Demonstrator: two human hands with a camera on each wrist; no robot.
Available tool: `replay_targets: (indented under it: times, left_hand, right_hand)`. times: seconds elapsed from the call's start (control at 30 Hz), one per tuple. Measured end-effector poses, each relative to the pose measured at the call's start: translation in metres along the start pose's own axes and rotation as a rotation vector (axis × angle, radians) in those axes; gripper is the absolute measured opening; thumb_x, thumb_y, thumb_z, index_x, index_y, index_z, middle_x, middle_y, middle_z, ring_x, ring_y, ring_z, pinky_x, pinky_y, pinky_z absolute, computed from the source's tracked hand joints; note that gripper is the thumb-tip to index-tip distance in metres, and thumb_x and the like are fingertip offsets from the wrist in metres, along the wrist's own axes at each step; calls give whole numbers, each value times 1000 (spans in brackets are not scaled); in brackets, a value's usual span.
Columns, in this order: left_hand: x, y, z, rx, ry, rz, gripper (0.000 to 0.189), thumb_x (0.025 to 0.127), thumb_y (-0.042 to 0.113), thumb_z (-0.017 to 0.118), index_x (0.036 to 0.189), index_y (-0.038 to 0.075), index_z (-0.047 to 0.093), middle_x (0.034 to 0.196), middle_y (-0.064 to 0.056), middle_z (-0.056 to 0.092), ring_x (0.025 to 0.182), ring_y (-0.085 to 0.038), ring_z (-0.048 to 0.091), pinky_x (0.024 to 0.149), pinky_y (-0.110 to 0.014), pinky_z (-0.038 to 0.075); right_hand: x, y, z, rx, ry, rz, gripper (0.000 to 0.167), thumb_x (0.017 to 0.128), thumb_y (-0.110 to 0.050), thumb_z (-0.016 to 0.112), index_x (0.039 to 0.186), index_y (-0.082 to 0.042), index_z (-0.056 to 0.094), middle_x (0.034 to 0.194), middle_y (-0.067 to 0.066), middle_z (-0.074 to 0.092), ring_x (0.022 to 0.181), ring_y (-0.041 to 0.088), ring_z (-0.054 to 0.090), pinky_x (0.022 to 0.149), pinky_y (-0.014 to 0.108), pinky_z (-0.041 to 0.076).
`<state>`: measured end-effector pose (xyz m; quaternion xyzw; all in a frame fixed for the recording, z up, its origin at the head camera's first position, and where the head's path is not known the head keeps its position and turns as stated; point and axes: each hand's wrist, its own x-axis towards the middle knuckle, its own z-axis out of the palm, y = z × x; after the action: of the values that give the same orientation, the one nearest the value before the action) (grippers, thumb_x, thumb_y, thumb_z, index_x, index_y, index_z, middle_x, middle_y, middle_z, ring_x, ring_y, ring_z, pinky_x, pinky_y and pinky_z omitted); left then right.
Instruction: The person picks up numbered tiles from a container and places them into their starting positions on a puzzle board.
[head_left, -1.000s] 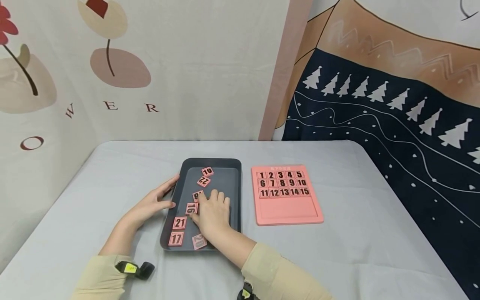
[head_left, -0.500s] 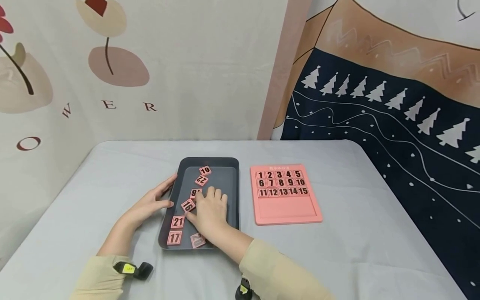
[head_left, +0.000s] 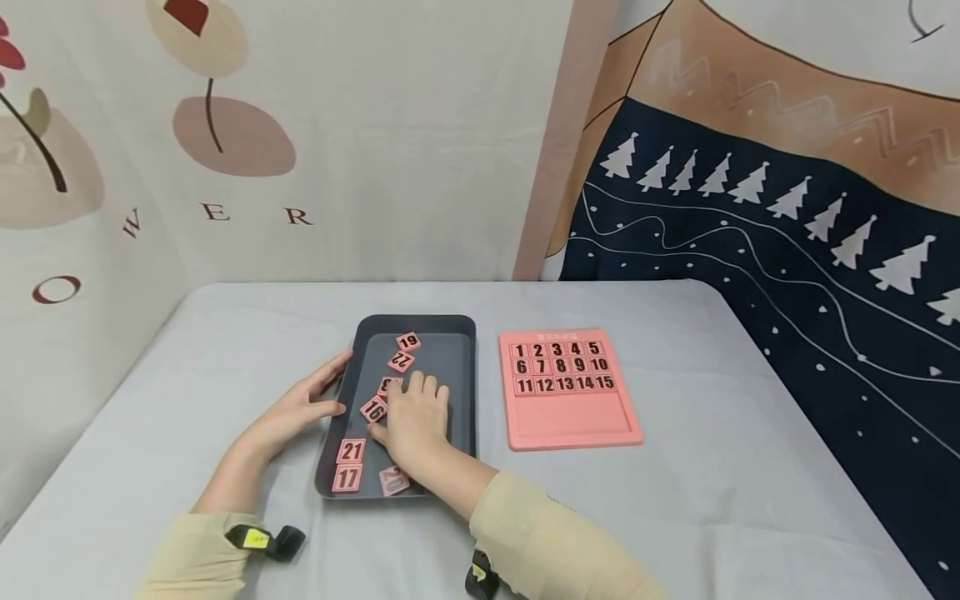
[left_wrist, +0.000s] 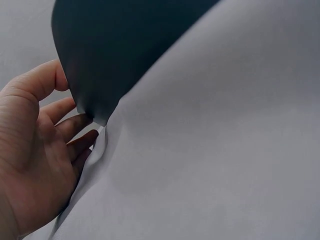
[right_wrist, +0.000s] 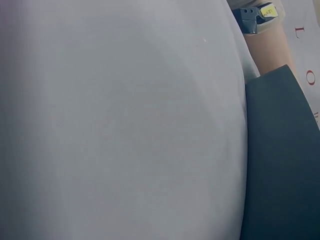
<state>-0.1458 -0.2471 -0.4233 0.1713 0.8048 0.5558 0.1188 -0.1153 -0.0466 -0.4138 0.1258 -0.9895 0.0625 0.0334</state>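
A dark grey tray (head_left: 462,400) lies on the table, holding several pink number tiles. My left hand (head_left: 296,406) rests against the tray's left edge; in the left wrist view its thumb and fingertips touch the rim. Over the tray, my right hand (head_left: 417,422) reaches down, with its index finger at the partly covered tile 18 (head_left: 386,385) and its thumb close to the tilted tile 16 (head_left: 373,409). What lies beneath its palm is hidden. Tile 21 (head_left: 351,451) sits just above tile 17 (head_left: 347,478). A paler tile (head_left: 393,481) lies near the right wrist.
Tiles 19 (head_left: 408,341) and 22 (head_left: 401,360) lie at the tray's far end. To the right is a pink number board (head_left: 570,421) with 1 to 15 set in three rows. White cloth (head_left: 720,492) covers the table, with printed curtains behind it.
Tile 16 has turned from sideways to a slant. Tile 21 has slid nearer to tile 17. My right hand has shifted slightly left within the tray; the left hand stays at the edge.
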Motion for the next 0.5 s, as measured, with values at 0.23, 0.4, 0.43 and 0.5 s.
replay_targets:
  times: [0.23, 0.4, 0.43, 0.5]
  left_hand:
    - [0, 0, 0, 1, 10, -4, 81, 85, 3, 61, 153, 4, 18, 156, -21, 14, 141, -42, 8, 108, -63, 6]
    - [0, 0, 1, 0, 6, -7, 81, 85, 3, 61, 153, 5, 17, 156, -22, 14, 141, -42, 8, 108, -63, 6]
    - [0, 0, 1, -1, 4, -8, 81, 85, 3, 61, 153, 5, 17, 156, -22, 14, 141, -42, 8, 108, -63, 6]
    - [0, 0, 1, 0, 2, -8, 81, 85, 3, 61, 153, 6, 18, 156, -22, 14, 141, -41, 8, 108, -63, 6]
  right_hand:
    - [0, 1, 1, 17, 38, -26, 56, 82, -58, 65, 127, -25, 61, 104, 4, 48, 90, 19, 39, 78, 35, 32]
    - [-3, 9, -4, 59, 56, -72, 49, 84, -54, 66, 123, -26, 63, 103, 3, 46, 88, 17, 37, 74, 31, 30]
    - [-4, 11, -6, 68, 63, -89, 48, 84, -54, 66, 123, -26, 63, 105, 3, 46, 89, 17, 37, 74, 31, 30]
    - [-8, 18, -11, 89, 81, -131, 46, 84, -53, 67, 121, -26, 63, 108, 3, 46, 90, 17, 37, 74, 30, 29]
